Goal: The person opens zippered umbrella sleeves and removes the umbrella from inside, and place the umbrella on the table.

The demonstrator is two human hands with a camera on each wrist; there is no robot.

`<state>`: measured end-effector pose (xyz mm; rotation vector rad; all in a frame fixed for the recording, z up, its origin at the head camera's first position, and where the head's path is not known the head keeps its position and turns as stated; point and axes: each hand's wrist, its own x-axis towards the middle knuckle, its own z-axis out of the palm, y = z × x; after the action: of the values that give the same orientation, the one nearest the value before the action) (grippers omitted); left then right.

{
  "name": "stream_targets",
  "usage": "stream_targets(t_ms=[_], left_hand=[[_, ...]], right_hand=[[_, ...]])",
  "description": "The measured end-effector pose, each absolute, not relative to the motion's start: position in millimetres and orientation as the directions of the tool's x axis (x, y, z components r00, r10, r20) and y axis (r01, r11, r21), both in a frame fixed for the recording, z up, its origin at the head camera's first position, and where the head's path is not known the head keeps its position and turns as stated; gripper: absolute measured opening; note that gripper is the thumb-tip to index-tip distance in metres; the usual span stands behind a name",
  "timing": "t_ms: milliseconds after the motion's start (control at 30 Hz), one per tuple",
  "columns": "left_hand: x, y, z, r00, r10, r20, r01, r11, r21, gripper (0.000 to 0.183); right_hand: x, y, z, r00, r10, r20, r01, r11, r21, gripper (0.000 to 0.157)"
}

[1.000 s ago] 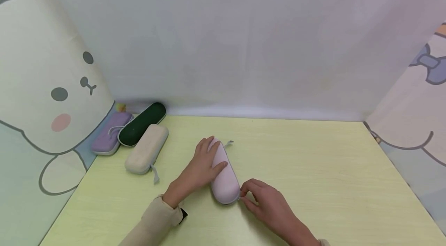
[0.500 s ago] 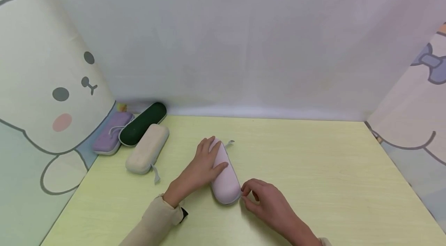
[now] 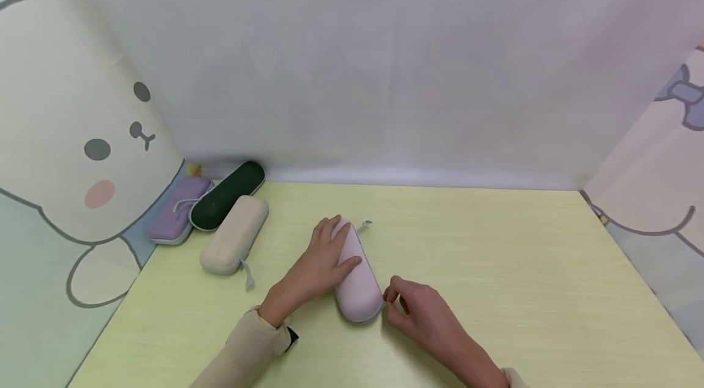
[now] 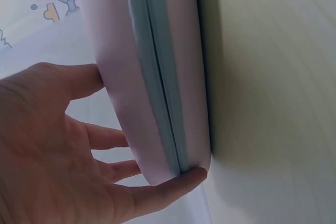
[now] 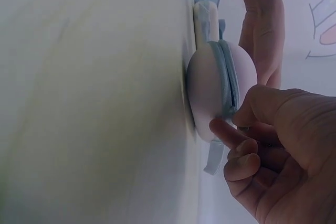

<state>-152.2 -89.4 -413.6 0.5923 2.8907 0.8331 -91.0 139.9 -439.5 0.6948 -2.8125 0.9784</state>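
Note:
A pale pink zippered glasses case (image 3: 360,290) lies closed on the table, a grey zip band (image 4: 157,72) running round its side. My left hand (image 3: 316,263) holds it from the left, fingers over its far end and thumb on its lid. In the left wrist view, one fingertip (image 4: 197,176) bends round the case's end. At the near right corner, my right hand (image 3: 423,318) pinches at the zip, thumb and forefinger together; the zip pull is mostly hidden between them. A grey fabric loop (image 5: 214,158) sticks out from the case's far right side.
Further left on the table (image 3: 495,253) lie a cream case (image 3: 233,235) with a grey strap, a dark green case (image 3: 227,195) and a purple case (image 3: 178,211), close together. A pale curtain (image 3: 385,70) stands behind the table, with printed cartoon cloths at both sides.
My right hand has moved slightly away from me along the near right edge of the case. The left hand stays in place on it, and the other cases lie as before.

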Motion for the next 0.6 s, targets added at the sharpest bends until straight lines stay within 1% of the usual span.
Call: stream_targets(t_ms=[300, 433, 600], left_hand=[[-152, -90, -413, -0.922, 0.386, 0.028, 0.344, 0.786, 0.514, 0.07], [-152, -90, -416, -0.918, 0.395, 0.032, 0.353, 0.781, 0.515, 0.071], [-153, -90, -417, -0.912, 0.409, 0.037, 0.369, 0.776, 0.511, 0.071]], right_hand=[[-105, 139, -440, -0.894, -0.372, 0.25, -0.448, 0.753, -0.482, 0.016], [-112, 138, -441, -0.893, -0.369, 0.256, -0.449, 0.764, -0.464, 0.015], [-120, 137, -440, -0.904, -0.36, 0.232, -0.428, 0.782, -0.453, 0.013]])
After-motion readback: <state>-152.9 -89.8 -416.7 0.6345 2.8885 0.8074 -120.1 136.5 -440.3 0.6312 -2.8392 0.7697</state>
